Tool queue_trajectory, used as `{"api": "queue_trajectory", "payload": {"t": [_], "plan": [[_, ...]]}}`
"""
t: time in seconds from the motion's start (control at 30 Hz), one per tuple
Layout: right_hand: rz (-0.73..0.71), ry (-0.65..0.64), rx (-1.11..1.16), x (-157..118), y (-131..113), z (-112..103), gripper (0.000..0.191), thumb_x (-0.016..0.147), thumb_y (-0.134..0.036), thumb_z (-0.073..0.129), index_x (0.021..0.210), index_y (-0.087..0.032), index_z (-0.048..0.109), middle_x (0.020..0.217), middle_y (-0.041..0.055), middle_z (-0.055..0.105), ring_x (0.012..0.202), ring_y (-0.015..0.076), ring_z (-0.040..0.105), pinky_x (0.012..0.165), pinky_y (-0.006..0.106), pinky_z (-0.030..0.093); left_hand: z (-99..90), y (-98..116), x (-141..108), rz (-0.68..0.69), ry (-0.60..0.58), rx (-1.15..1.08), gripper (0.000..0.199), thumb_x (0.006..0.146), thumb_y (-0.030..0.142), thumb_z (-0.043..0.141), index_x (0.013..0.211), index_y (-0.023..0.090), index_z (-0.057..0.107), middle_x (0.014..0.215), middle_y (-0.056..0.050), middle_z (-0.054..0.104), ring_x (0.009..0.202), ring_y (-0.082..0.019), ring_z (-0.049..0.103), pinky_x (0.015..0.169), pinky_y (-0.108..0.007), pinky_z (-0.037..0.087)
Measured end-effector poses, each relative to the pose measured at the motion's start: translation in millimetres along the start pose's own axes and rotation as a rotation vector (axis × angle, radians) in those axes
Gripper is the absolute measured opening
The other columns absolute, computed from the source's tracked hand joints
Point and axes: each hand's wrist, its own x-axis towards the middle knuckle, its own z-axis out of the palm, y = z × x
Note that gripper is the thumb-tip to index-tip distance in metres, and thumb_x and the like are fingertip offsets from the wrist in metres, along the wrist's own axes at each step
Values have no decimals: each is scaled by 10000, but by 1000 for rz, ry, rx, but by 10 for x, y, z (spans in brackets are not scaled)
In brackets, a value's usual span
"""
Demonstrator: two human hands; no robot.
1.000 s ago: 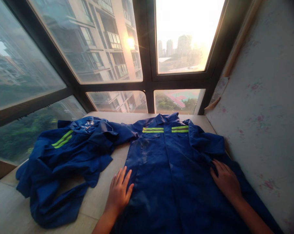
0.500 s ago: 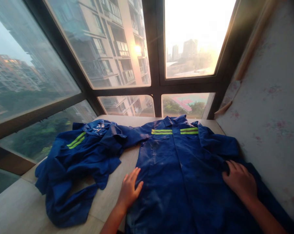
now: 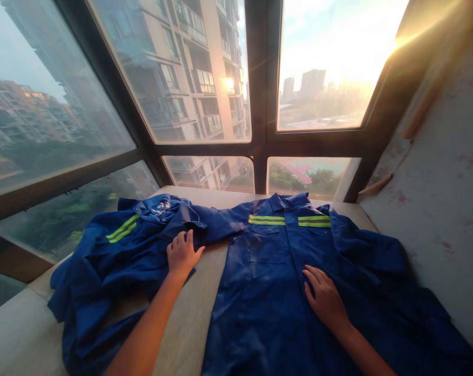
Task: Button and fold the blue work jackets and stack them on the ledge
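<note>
A blue work jacket [image 3: 260,292] with yellow-green reflective strips lies spread front side up, its collar toward the window. My right hand [image 3: 325,297] is over the jacket's front, right of the button placket, fingers stretched out and holding nothing. To the left is a second, crumpled blue garment [image 3: 114,261] with a reflective strip and some white marking. My left hand [image 3: 182,254] is over this garment's right edge, near the spread jacket's left sleeve [image 3: 224,224]. Its fingers are apart with nothing gripped; whether they touch the cloth I cannot tell.
Both garments lie on a pale stone-like ledge [image 3: 189,324]. Dark window frames [image 3: 260,149] rise behind and to the left. On the right stands a wall with floral wallpaper [image 3: 448,219], peeling at its edge by the window.
My left hand has moved from the jacket's left edge up and left to the crumpled garment. My right hand has left the jacket's right side and shifted left to its middle. The view has shifted slightly.
</note>
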Motion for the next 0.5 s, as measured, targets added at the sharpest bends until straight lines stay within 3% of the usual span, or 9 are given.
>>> {"api": "queue_trajectory", "payload": {"t": [0.13,0.27,0.37,0.5], "plan": [[11,-16,20,-7,28,-30,334,936,-236,440,1214,-191,621,1272,119,639,1201,281,576,1001,469,481,118,-99,101,153,-219,196,697,795,227,605,1458,158,402,1404,-233,471,1229,-386,494,983,-497,417],[30,-21,50,37,-9,-76,335,934,-231,439,1200,-200,639,1270,112,645,1207,280,578,1002,466,487,90,-370,352,223,-369,110,719,762,237,622,1451,197,421,1272,-156,615,1134,-320,599,947,-411,466],[43,-24,64,48,-17,-85,335,926,-222,448,1195,-202,646,1265,109,652,1206,280,581,1008,468,485,-58,-599,576,231,-473,-102,690,721,237,622,1399,221,493,1234,-103,671,1132,-284,633,953,-357,481],[64,-21,74,41,-15,-78,328,912,-213,469,1183,-185,653,1266,116,653,1211,280,578,1018,458,472,-402,-825,815,117,-393,-320,474,642,194,593,1101,206,706,998,-43,759,971,-262,696,915,-325,508]]}}
